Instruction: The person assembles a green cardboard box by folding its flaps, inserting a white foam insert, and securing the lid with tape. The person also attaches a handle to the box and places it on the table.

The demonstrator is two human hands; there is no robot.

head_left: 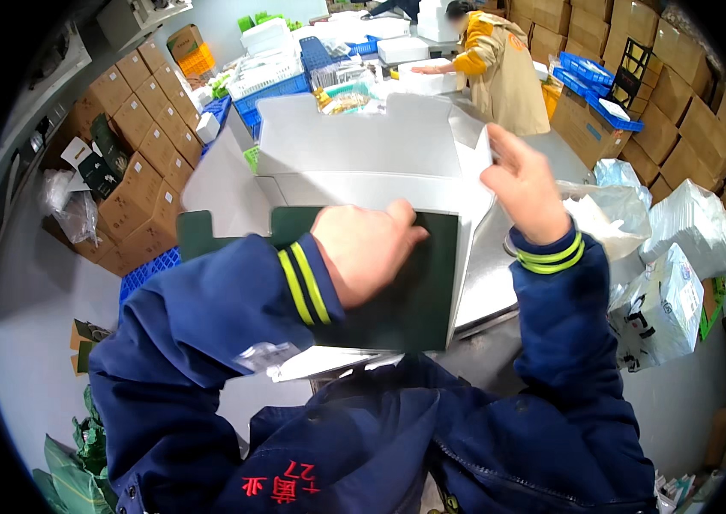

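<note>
An open carton (419,300), dark green outside and white inside, stands in front of me on a metal table. Its far flap (354,141) is raised, and the side flaps spread outward. My left hand (367,251) lies across the near green panel with its fingers curled at the panel's top edge. To the right, my right hand (526,184) pinches the white right side flap (476,176) between thumb and fingers. The near panel hides much of the carton's inside. Slight blur softens both hands.
Across the table a person in a tan and yellow coat (504,73) reaches toward white foam boxes (427,81). Blue crates (273,98) stand at the back left. Cardboard boxes (136,103) are stacked on both sides. Wrapped white packs (689,227) sit at right.
</note>
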